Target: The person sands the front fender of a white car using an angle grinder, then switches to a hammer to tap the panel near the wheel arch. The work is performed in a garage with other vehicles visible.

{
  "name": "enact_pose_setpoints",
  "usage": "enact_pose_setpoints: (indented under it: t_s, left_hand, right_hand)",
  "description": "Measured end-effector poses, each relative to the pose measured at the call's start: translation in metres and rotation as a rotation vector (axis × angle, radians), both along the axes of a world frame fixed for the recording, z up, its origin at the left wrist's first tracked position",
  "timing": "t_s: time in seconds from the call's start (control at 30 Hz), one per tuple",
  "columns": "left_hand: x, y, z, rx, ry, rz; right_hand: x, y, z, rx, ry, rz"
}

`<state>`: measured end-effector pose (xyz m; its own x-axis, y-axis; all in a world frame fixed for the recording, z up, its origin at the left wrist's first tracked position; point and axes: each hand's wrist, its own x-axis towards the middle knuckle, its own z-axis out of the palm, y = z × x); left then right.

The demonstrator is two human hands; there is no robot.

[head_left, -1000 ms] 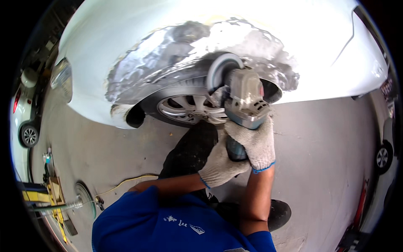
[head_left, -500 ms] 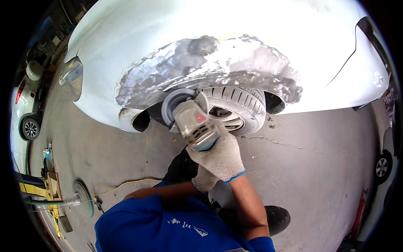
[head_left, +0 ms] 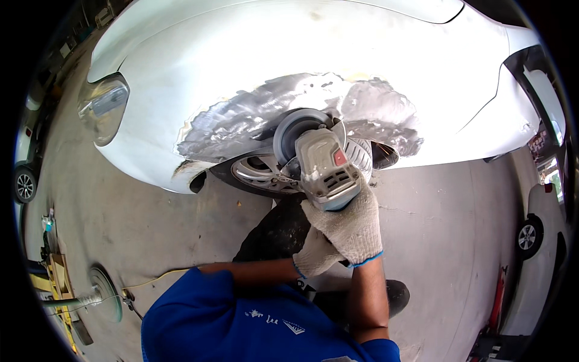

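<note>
Gloved fingers of the right hand (head_left: pixel 348 226) are curled tight round the grey body of the angle grinder (head_left: pixel 322 166), gripping it from below and behind. The left hand (head_left: pixel 315 254), also gloved, sits just under the right, fingers wrapped on the tool's rear end, though most of that grip is hidden by the right glove. The grinder's round disc (head_left: pixel 295 130) is up against the bare grey patch of sanded metal (head_left: pixel 253 123) above the wheel arch of the white car (head_left: pixel 362 54). Right behind the tool, the tyre and silver wheel (head_left: pixel 259 172) crowd the space below the arch. The headlight (head_left: pixel 104 108) sits off to the left. On the concrete floor (head_left: pixel 151 229), a yellow cord (head_left: pixel 154 279) trails to a round pad-like tool (head_left: pixel 104 294) at lower left. More parked cars edge both sides.
</note>
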<state>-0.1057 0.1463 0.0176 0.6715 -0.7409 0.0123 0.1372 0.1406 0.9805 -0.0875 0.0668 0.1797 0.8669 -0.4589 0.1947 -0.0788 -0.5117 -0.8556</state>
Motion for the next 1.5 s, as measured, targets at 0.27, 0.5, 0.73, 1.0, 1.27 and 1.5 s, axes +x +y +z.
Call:
enact_pose_setpoints:
  t_s: [0.27, 0.5, 0.73, 1.0, 1.27, 1.5]
  left_hand:
    - [-0.015, 0.029, -0.078, 0.017, 0.036, -0.005]
    - [-0.003, 0.064, -0.079, 0.121, 0.010, 0.021]
    - [0.019, 0.036, -0.037, 0.043, -0.219, -0.021]
    - [0.037, 0.015, 0.045, 0.100, 0.141, -0.216]
    - [0.006, 0.017, 0.026, 0.395, -0.376, -0.472]
    - [-0.021, 0.008, -0.004, 0.507, -0.479, -0.399]
  right_hand:
    - [0.004, 0.035, -0.018, -0.043, 0.084, 0.097]
    - [0.018, 0.062, -0.019, -0.050, 0.266, 0.171]
    - [0.012, 0.040, -0.035, 0.188, -0.057, 0.093]
    - [-0.015, -0.005, -0.044, 0.323, -0.062, -0.203]
    - [-0.063, -0.051, -0.095, 0.436, -0.029, -0.484]
    - [-0.073, -0.056, -0.115, 0.567, -0.089, -0.642]
